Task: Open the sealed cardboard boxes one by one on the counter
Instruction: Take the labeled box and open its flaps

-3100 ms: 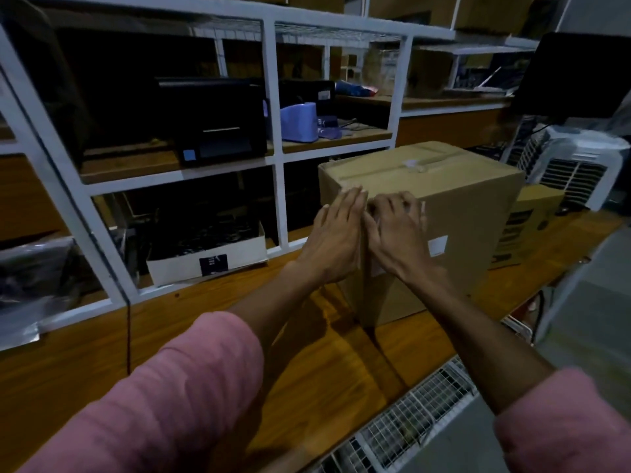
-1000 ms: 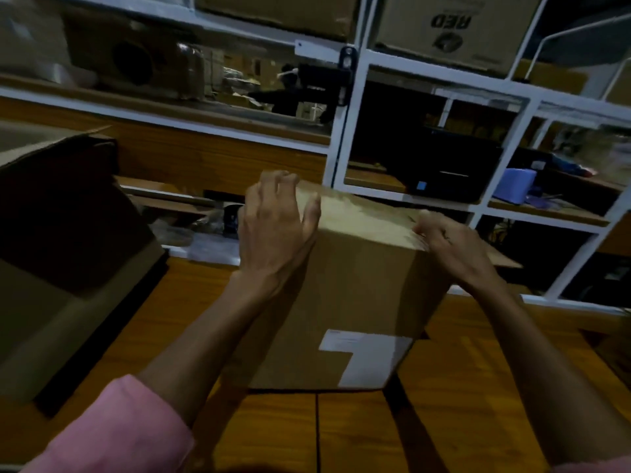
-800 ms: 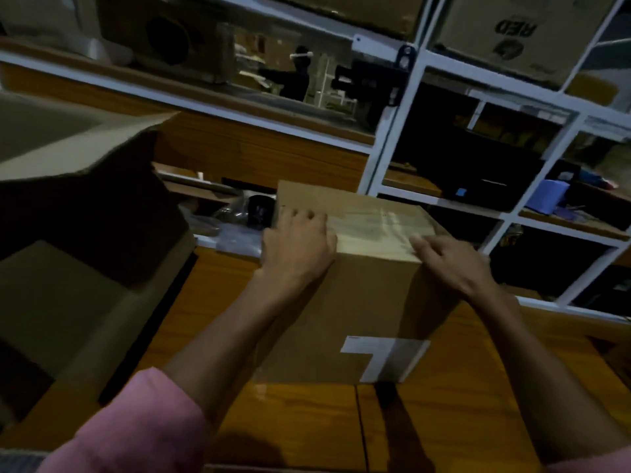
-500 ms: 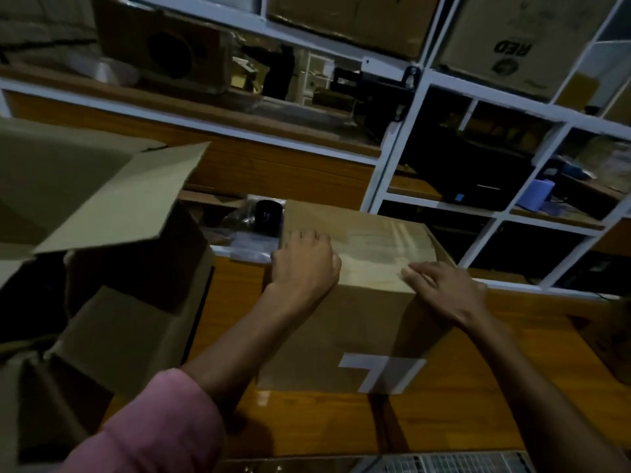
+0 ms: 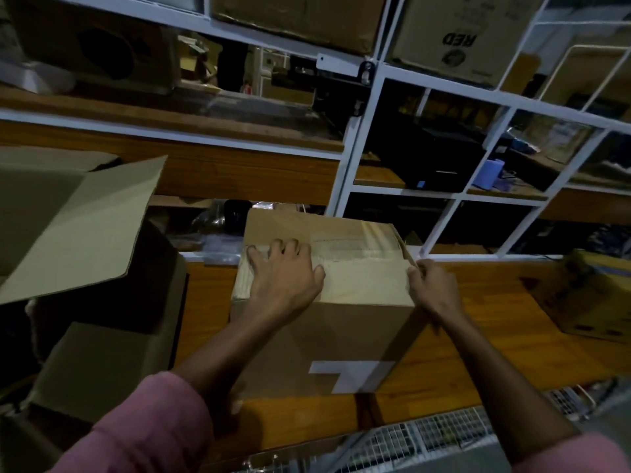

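L edge cuts opened box (image 5: pixel 78 233). R hand (image 5: pixel 433 288) fingertips hidden behind sealed box (image 5: pixel 327 302) corner. Shelf (image 5: pixel 355 138) contents too dark.

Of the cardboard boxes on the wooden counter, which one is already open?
The large brown cardboard box at the left: its flaps stand up. The taped brown box under both hands remains closed.

A sealed cardboard box (image 5: pixel 327 302) stands on the wooden counter (image 5: pixel 478 336). The left hand (image 5: pixel 283 278) lies flat on its taped top; the right hand (image 5: pixel 432 288) seems to pinch the far-right top edge (dim light). An opened box (image 5: pixel 85 250) sits just left.
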The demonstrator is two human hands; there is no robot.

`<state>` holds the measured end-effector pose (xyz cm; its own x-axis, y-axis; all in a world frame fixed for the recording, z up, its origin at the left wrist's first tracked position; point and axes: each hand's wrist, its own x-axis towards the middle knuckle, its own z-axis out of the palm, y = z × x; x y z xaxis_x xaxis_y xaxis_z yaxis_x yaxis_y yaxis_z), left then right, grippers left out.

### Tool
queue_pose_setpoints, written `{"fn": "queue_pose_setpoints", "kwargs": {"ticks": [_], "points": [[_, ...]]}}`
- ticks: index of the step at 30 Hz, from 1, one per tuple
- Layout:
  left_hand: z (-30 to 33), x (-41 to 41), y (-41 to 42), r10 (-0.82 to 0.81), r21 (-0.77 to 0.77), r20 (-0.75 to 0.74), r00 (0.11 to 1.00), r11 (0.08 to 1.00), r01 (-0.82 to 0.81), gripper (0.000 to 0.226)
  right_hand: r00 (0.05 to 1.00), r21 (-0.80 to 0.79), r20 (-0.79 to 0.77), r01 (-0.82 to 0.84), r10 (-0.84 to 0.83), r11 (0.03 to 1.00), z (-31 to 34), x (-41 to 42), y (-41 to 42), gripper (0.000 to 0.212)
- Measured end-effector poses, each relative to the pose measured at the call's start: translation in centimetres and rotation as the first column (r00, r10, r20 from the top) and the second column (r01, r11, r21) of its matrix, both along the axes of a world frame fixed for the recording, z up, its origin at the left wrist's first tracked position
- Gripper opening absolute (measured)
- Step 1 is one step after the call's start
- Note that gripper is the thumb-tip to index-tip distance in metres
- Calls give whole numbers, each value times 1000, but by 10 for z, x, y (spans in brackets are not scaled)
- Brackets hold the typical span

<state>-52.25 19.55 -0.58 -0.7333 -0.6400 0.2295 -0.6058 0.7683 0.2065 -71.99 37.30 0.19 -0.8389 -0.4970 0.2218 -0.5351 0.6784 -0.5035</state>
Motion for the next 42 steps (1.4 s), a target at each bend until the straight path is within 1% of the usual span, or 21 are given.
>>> {"fn": "queue_pose_setpoints", "kwargs": {"ticks": [3, 6, 11, 14, 15, 17, 19, 21, 23, 25, 26, 28, 30, 32, 34, 36, 37, 38, 39, 41, 42], "points": [[3, -2, 2, 5, 1, 3, 1000, 1000, -5, 55, 996, -50, 45, 75, -72, 996, -10, -9, -2, 26], [5, -7, 7, 1, 27, -7, 1000, 1000, -1, 58, 998, -18, 0, 65, -65, 998, -11, -14, -6, 19], [8, -16, 4, -107, 49, 47, 993, 993, 105, 58, 991, -34, -97, 91, -94, 995, -4, -10, -4, 24], [16, -27, 4, -165, 104, 113, 980, 983, 154, 56, 934, 136, -346, -39, 84, 990, 1, -3, -5, 28], [18, -29, 5, -164, 122, 126, 978, 981, 149, 55, 908, 185, -378, -117, 180, 976, 2, 1, -8, 29], [25, -34, 10, -145, 119, 129, 981, 984, 130, 53, 873, 245, -337, -280, 352, 928, 10, 14, -16, 36], [35, -34, 14, -116, 44, 70, 991, 993, 113, 48, 853, 246, -289, -373, 435, 894, 20, 28, -27, 45], [59, -32, 21, -119, -111, -73, 990, 988, 111, 41, 839, 185, -330, -393, 434, 901, 40, 38, -31, 48], [92, -28, 32, -179, -223, -185, 966, 965, 137, 32, 816, 109, -414, -395, 403, 912, 71, 44, -28, 43], [123, -26, 48, -194, -229, -177, 965, 961, 152, 25, 805, 33, -439, -431, 400, 902, 105, 48, -20, 40], [134, -24, 56, -183, -207, -124, 975, 966, 155, 20, 821, -6, -393, -452, 414, 892, 120, 51, -16, 40], [144, -21, 71, -198, -78, 48, 979, 976, 201, 14, 867, -11, -172, -476, 468, 879, 141, 56, -10, 32], [136, -16, 80, -293, 105, 175, 940, 955, 278, 19, 871, 138, 55, -491, 488, 860, 144, 63, -4, 22], [110, -9, 83, -396, 225, 204, 895, 909, 351, 9, 857, 295, 143, -515, 496, 805, 127, 65, -1, 20], [76, -3, 83, -436, 257, 193, 879, 887, 383, 18, 821, 359, 256, -571, 511, 738, 101, 67, 4, 25], [46, 3, 81, -378, 104, 238, 895, 926, 364, 19, 793, 397, 374, -606, 481, 690, 72, 73, 12, 41], [35, 7, 82, -344, -2, 248, 906, 935, 356, 16, 808, 427, 355, -588, 471, 687, 58, 76, 16, 50], [28, 10, 84, -321, -90, 238, 917, 933, 350, 15, 834, 454, 276, -551, 477, 700, 44, 79, 19, 53], [23, 11, 87, -302, -157, 223, 927, 927, 340, 16, 852, 446, 170, -515, 496, 732, 32, 81, 21, 47], [20, 9, 99, -279, -240, 223, 934, 913, 330, 21, 866, 360, 10, -469, 500, 806, 15, 87, 25, 28], [20, 5, 106, -285, -250, 230, 931, 907, 340, 24, 873, 325, -36, -450, 487, 832, 10, 88, 27, 26]]}}
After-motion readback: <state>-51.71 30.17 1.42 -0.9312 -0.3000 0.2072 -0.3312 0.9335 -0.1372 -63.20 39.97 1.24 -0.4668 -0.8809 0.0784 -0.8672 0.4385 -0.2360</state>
